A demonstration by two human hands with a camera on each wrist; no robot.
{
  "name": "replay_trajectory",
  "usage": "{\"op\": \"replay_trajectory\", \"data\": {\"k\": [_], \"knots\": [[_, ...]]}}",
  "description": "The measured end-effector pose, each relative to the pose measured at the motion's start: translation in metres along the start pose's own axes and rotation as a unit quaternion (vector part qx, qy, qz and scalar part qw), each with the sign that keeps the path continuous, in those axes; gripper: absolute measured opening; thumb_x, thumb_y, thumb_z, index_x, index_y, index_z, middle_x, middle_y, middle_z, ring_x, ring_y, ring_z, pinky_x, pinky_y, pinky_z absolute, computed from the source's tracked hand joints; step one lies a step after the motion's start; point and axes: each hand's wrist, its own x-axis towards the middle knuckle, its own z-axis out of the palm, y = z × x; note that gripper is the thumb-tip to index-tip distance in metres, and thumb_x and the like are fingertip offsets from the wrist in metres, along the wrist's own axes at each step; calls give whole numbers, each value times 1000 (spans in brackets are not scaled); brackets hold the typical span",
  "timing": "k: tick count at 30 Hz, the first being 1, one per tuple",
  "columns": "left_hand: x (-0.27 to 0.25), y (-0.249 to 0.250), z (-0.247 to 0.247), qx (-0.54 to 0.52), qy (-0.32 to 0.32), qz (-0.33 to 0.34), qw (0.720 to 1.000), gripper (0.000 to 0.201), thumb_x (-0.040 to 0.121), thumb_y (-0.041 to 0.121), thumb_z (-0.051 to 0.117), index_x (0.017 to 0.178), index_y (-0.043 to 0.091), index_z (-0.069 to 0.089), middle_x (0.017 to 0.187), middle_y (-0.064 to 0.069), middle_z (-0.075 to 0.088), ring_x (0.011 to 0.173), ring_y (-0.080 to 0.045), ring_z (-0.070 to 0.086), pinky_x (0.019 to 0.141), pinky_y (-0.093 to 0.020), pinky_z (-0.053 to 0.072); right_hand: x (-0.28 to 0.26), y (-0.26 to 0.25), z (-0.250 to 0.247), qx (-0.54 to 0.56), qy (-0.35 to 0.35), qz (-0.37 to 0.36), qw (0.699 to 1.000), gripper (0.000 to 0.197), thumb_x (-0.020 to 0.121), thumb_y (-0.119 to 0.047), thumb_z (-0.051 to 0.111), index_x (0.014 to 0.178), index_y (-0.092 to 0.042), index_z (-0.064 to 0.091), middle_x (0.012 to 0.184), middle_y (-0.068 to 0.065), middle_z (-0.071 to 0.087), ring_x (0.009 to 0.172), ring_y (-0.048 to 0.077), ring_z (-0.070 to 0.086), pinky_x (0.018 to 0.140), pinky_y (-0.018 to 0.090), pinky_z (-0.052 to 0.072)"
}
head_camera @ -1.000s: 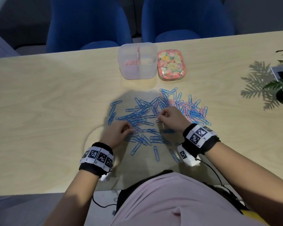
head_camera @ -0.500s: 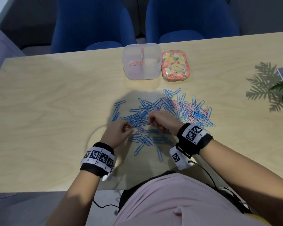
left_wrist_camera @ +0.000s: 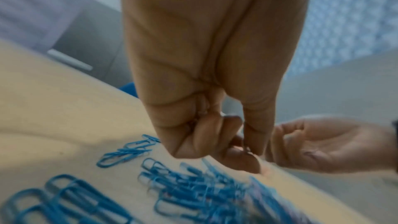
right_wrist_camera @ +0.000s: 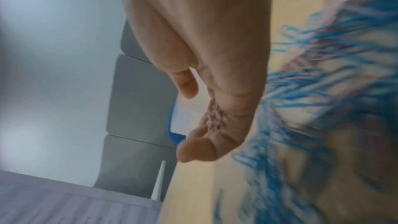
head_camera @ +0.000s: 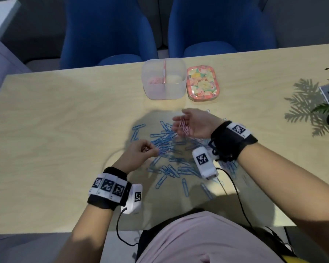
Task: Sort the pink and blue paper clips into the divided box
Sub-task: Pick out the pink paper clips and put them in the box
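Pink paper clips [head_camera: 184, 128] fill the flat right hand [head_camera: 195, 124]; left hand [head_camera: 139, 156] pinches more; one divided box [head_camera: 164, 88].

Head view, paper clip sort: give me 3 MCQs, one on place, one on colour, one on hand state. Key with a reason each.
1. Where is the flowered tin relative to the divided box?
A. Inside it
B. Beside it, on its right in the picture
C. At the table's near edge

2. What colour are the clips already in the divided box?
A. Pink
B. Blue
C. Green

3. How is the right hand held?
A. Flat, palm down on the table
B. Fist closed on nothing
C. Palm up, a bunch of pink clips lying in it

Answers:
1 B: the tin stands next to the box at the far side of the table.
2 A: pink shows in the left compartment; the other looks empty.
3 C: the palm faces up above the blue clips, fingers relaxed.
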Motion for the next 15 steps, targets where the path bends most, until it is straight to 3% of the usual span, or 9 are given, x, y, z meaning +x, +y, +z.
{"op": "replay_trajectory", "data": {"k": [2, 5, 7, 9, 12, 15], "knots": [[0, 7, -11, -79, -7, -13, 997, 3, 88, 17, 61, 88, 14, 63, 66, 4, 64, 46, 2, 44, 46, -13, 33, 8, -31, 11, 62, -8, -36, 997, 41, 102, -24, 22, 90, 3, 51, 86, 20, 57, 86, 32, 61, 75, 39, 57], [10, 15, -22, -203, 38, -38, 978, 18, 93, 10, 52, 107, 12, 62, 68, 4, 59, 47, -1, 45, 46, -12, 39, 22, -74, 31, 127, -9, -61, 990, 46, 102, -21, 18, 121, 11, 45, 126, 29, 51, 126, 40, 45, 105, 46, 36], [21, 23, -30, -326, 49, -65, 942, 18, 94, 5, 46, 105, 8, 60, 72, 0, 55, 47, -1, 51, 47, -11, 44, 31, -97, 43, 151, -20, -73, 986, 49, 102, -22, 18, 134, 12, 34, 143, 29, 37, 135, 40, 35, 111, 46, 28], [33, 34, -40, -421, 46, -88, 902, 18, 94, 1, 43, 99, 7, 59, 73, -2, 60, 50, -3, 58, 51, -13, 51, 40, -114, 54, 160, -21, -86, 983, 52, 102, -24, 20, 137, 12, 28, 148, 27, 30, 139, 40, 28, 116, 44, 25], [52, 51, -53, -505, 39, -98, 857, 16, 94, 2, 43, 96, 5, 59, 80, -5, 70, 61, -8, 68, 61, -19, 58, 55, -131, 66, 139, -7, -83, 987, 59, 99, -33, 23, 145, 3, 15, 155, 16, 16, 144, 31, 19, 119, 42, 16], [68, 67, -63, -561, 12, -88, 823, 18, 96, 11, 42, 97, 2, 58, 84, -11, 73, 71, -17, 72, 72, -27, 60, 62, -136, 73, 116, -24, -61, 991, 76, 96, -47, 24, 146, 0, -7, 158, 12, -4, 146, 29, 4, 118, 49, 6]]}}
